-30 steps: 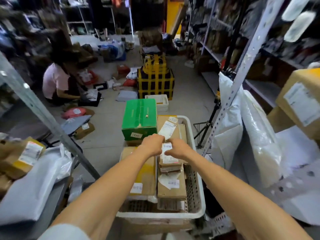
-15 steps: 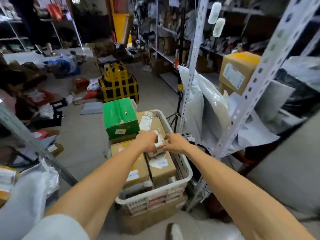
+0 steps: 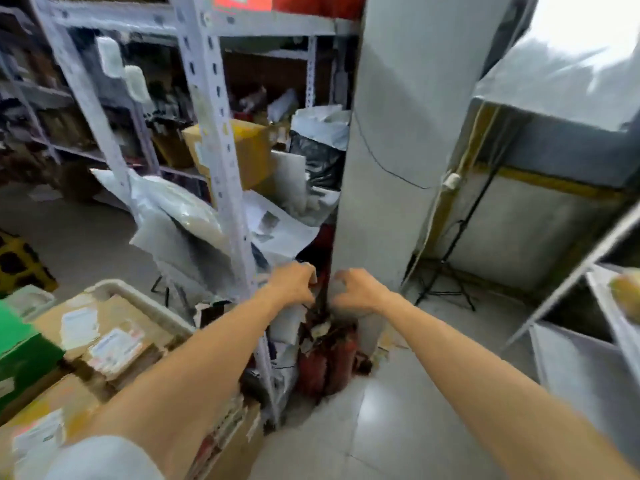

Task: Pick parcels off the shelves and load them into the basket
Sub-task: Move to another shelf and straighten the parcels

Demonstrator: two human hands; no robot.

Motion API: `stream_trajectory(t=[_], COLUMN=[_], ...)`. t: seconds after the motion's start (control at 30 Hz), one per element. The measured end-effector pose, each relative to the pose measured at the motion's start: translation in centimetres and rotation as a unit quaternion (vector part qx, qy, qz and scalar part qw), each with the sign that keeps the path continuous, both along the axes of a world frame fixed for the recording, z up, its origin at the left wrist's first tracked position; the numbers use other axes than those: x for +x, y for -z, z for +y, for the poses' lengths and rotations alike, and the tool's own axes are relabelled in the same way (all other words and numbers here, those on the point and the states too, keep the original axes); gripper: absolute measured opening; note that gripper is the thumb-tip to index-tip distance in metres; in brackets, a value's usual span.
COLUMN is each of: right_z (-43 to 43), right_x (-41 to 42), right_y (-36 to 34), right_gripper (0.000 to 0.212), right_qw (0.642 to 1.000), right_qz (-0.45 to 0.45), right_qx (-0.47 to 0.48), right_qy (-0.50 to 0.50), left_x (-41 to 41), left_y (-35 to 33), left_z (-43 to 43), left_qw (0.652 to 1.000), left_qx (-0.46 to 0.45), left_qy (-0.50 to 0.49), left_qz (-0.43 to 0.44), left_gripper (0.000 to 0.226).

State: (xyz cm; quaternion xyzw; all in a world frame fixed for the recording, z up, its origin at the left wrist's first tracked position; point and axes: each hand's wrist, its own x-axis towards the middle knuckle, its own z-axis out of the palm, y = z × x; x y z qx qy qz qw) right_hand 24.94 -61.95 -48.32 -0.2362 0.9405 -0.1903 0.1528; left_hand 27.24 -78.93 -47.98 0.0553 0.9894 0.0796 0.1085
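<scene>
The left hand (image 3: 292, 284) and right hand (image 3: 360, 289) are reaching out side by side. The left grip is curling beside something white; blur is hiding whether it is clamped. The right grip is curling together on nothing. The basket (image 3: 138, 296), at 8 o'clock, is carrying parcels (image 3: 114, 341); a box (image 3: 256, 150) is lying on the shelves (image 3: 277, 27) at 11 o'clock.

Location type: parcel storeroom. Slotted-angle steel shelving (image 3: 221, 161) is packed with grey poly mailer bags (image 3: 173, 216) and a taped cardboard box (image 3: 249, 147). At lower left, a white plastic basket (image 3: 138, 296) holds cartons (image 3: 114, 341) bearing shipping labels. A plain pillar (image 3: 391, 133) stands on a tiled floor (image 3: 398, 410).
</scene>
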Motion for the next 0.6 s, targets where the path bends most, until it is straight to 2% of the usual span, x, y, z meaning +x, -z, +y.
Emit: stream_trajectory(t=[0.07,0.2,0.3,0.4,0.6], right_z=[6.6,19.5,28.4,36.3,46.9], right_x=[-0.7,-0.3,0.6,2.0,6.9], right_y=[-0.5,-1.7,-2.3,-2.5,-1.8], right_gripper=[0.058,0.042,0.050,0.062,0.059], right_qw=[0.996,0.975,0.950,0.922,0.864], right_qz=[0.006,0.034,0.042,0.043,0.033], right_qx=[-0.003,0.005,0.046,0.046,0.054], right_qy=[0.087,0.221,0.305,0.381,0.500], left_x=[-2.8,-6.4,-7.8,-8.0,-5.8], left_y=[-0.7,-2.6,-3.5,-4.1,-3.9], left_z=[6.2,20.3,30.6,40.2,54.1], left_qw=[0.998,0.987,0.971,0.959,0.913], left_qx=[-0.005,-0.003,0.003,0.025,0.001], left_qy=[0.055,0.163,0.240,0.283,0.407], left_qz=[-0.006,-0.008,0.011,0.014,0.017], left_gripper=[0.042,0.048,0.050,0.051,0.047])
